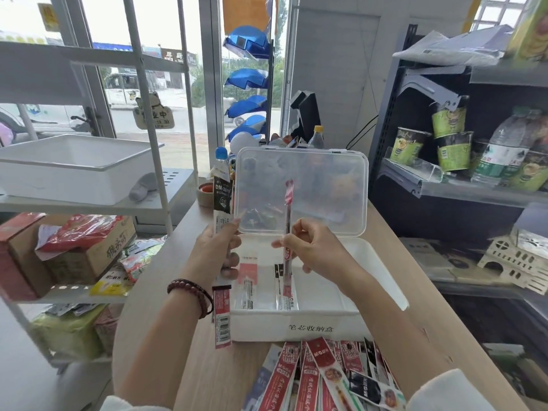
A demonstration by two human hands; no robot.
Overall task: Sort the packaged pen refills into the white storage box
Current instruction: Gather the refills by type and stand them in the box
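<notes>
The white storage box (296, 327) stands on the wooden table with its clear lid (302, 188) raised. Inside lie a pink-topped refill packet (246, 283) and a black-topped one (281, 295). My left hand (218, 250) grips a bunch of long refill packets (222, 200), upright at the box's left edge; their lower ends hang below my wrist. My right hand (311, 249) pinches a single red refill packet (287, 229), held upright over the box. A heap of several red and black packaged refills (323, 378) lies on the table in front of the box.
A white shelf unit with a white tray (74, 164) and snack boxes stands at the left. Dark shelves with cup noodles (450, 140) and water bottles are at the right. Bottles and a tape roll (205, 194) stand behind the box.
</notes>
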